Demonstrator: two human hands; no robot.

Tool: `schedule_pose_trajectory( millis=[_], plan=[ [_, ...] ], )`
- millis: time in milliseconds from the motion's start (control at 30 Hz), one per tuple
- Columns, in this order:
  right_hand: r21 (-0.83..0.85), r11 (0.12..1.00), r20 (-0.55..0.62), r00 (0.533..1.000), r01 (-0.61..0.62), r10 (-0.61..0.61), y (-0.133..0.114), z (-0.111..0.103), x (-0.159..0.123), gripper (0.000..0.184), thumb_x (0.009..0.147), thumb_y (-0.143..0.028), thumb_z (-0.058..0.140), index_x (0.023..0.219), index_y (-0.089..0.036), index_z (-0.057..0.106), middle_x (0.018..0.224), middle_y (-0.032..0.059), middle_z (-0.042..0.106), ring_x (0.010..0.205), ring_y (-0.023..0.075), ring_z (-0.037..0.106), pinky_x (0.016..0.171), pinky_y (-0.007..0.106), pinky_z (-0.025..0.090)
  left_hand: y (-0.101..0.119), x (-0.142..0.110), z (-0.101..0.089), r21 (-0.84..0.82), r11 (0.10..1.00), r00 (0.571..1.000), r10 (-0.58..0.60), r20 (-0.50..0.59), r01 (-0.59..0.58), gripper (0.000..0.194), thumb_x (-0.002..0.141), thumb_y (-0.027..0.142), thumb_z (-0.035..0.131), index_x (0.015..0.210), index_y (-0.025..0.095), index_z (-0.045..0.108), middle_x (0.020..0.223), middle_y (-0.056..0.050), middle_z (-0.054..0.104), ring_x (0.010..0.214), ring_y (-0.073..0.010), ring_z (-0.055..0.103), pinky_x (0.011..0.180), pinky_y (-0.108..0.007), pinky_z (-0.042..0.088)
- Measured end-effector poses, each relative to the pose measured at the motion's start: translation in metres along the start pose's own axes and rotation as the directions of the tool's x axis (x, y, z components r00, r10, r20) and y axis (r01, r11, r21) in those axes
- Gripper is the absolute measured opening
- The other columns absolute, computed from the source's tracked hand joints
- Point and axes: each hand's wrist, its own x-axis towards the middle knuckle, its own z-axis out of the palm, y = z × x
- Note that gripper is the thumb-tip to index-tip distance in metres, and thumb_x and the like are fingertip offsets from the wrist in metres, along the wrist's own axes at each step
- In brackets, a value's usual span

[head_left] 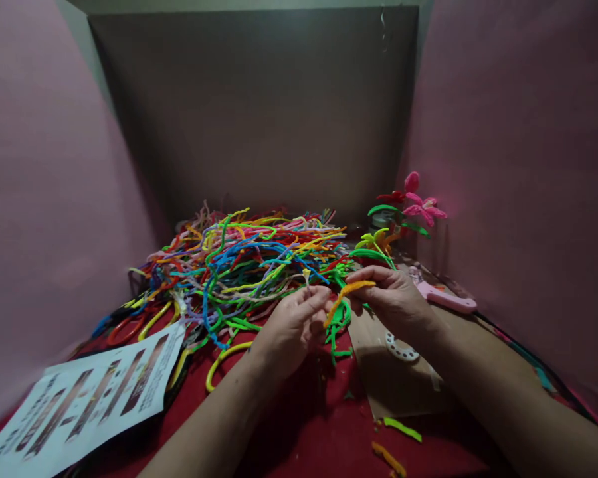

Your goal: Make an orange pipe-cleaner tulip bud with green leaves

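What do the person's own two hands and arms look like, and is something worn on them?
Both the left hand and the right hand are without gloves. No sleeve shows on the left forearm or the right forearm, and no watch or bracelet is visible. I see no ring, but some fingers are partly hidden.

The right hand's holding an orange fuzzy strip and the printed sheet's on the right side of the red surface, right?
Not quite: the head view shows the printed sheet on the left side of the red surface. The right hand holds an orange fuzzy strip.
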Motion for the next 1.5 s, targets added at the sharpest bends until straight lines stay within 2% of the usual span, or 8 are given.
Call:
schedule_pose_trajectory(
  millis=[100, 233, 400, 533, 900, 1100, 1267, 1500],
  plan=[
    [0.014, 1.000, -0.043, 0.999, 0.020, -0.019, -0.005, -0.003, 0.001, 0.013, 0.066, -0.020, 0.074, 0.077, -0.017, 0.069, 0.064, 0.0011, 0.064, 0.051, 0.0104, 0.055, 0.048, 0.025, 0.042, 0.002, -0.001, 0.004, 0.091, 0.991, 0.991, 0.105, -0.081, -0.097, 0.021, 0.074, 0.036, 0.061, 0.080, 0.015, 0.060, 0.074, -0.002, 0.057, 0.052, -0.0065, 0.046, 0.047, -0.019, 0.034],
    [0.026, 0.999, -0.029, 0.999, 0.018, -0.017, -0.010, -0.004, -0.001, 0.011, 0.066, -0.021, 0.074, 0.075, -0.017, 0.069, 0.066, 0.0021, 0.065, 0.051, 0.0111, 0.055, 0.045, 0.025, 0.041, 0.002, -0.003, 0.008, 0.266, 0.944, 0.969, 0.227, -0.094, -0.195, 0.022, 0.079, 0.036, 0.055, 0.073, 0.016, 0.057, 0.066, 0.000, 0.055, 0.048, -0.0057, 0.040, 0.046, -0.019, 0.029],
    [0.007, 1.000, 0.003, 1.000, 0.026, -0.026, -0.009, -0.003, -0.004, 0.010, 0.065, -0.022, 0.075, 0.074, -0.019, 0.070, 0.066, 0.0012, 0.063, 0.053, 0.0110, 0.055, 0.047, 0.026, 0.042, 0.003, -0.007, 0.013, 0.318, 0.942, 0.990, 0.128, -0.057, -0.103, 0.027, 0.075, 0.040, 0.059, 0.081, 0.014, 0.061, 0.054, 0.005, 0.044, 0.040, -0.0039, 0.025, 0.040, -0.020, 0.017],
    [-0.028, 0.999, 0.029, 0.999, 0.027, -0.027, -0.007, -0.004, -0.006, 0.011, 0.065, -0.020, 0.075, 0.075, -0.020, 0.071, 0.064, -0.0002, 0.062, 0.054, 0.0112, 0.055, 0.049, 0.026, 0.043, 0.004, -0.010, 0.015, 0.327, 0.942, 0.996, 0.082, -0.018, -0.072, 0.028, 0.074, 0.040, 0.059, 0.078, 0.013, 0.064, 0.047, 0.007, 0.030, 0.041, -0.0049, 0.021, 0.041, -0.021, 0.015],
    [-0.174, 0.981, 0.058, 0.996, 0.081, -0.071, -0.008, -0.002, -0.011, 0.008, 0.068, -0.017, 0.072, 0.074, -0.019, 0.069, 0.067, 0.0005, 0.064, 0.054, 0.0105, 0.054, 0.050, 0.024, 0.044, 0.001, -0.015, 0.015, 0.446, 0.884, 0.989, 0.139, 0.044, -0.144, 0.024, 0.080, 0.033, 0.053, 0.064, 0.016, 0.055, 0.051, 0.005, 0.034, 0.045, -0.0064, 0.026, 0.044, -0.021, 0.019],
    [-0.270, 0.960, 0.064, 0.996, 0.077, -0.062, -0.013, 0.000, -0.014, 0.006, 0.069, -0.019, 0.071, 0.075, -0.018, 0.068, 0.068, 0.0012, 0.062, 0.056, 0.0110, 0.055, 0.051, 0.025, 0.045, 0.001, -0.018, 0.018, 0.555, 0.800, 0.973, 0.210, 0.099, -0.229, 0.026, 0.082, 0.032, 0.049, 0.060, 0.017, 0.052, 0.053, 0.004, 0.037, 0.048, -0.0086, 0.029, 0.045, -0.023, 0.022],
    [-0.295, 0.952, 0.035, 0.997, 0.076, -0.068, -0.014, 0.001, -0.015, 0.006, 0.069, -0.018, 0.070, 0.075, -0.017, 0.068, 0.065, 0.0004, 0.061, 0.055, 0.0102, 0.053, 0.051, 0.025, 0.043, 0.001, -0.019, 0.018, 0.563, 0.804, 0.980, 0.180, 0.081, -0.194, 0.027, 0.083, 0.033, 0.047, 0.060, 0.018, 0.048, 0.052, 0.004, 0.033, 0.047, -0.0082, 0.027, 0.045, -0.023, 0.021],
    [-0.300, 0.951, 0.002, 0.997, 0.070, -0.073, -0.016, 0.004, -0.017, 0.006, 0.069, -0.018, 0.070, 0.074, -0.018, 0.068, 0.068, 0.0011, 0.062, 0.055, 0.0102, 0.053, 0.051, 0.025, 0.044, -0.001, -0.019, 0.019, 0.544, 0.821, 0.984, 0.164, 0.065, -0.173, 0.025, 0.083, 0.032, 0.047, 0.065, 0.017, 0.055, 0.050, 0.004, 0.034, 0.045, -0.0082, 0.028, 0.043, -0.023, 0.020]
  ],
)
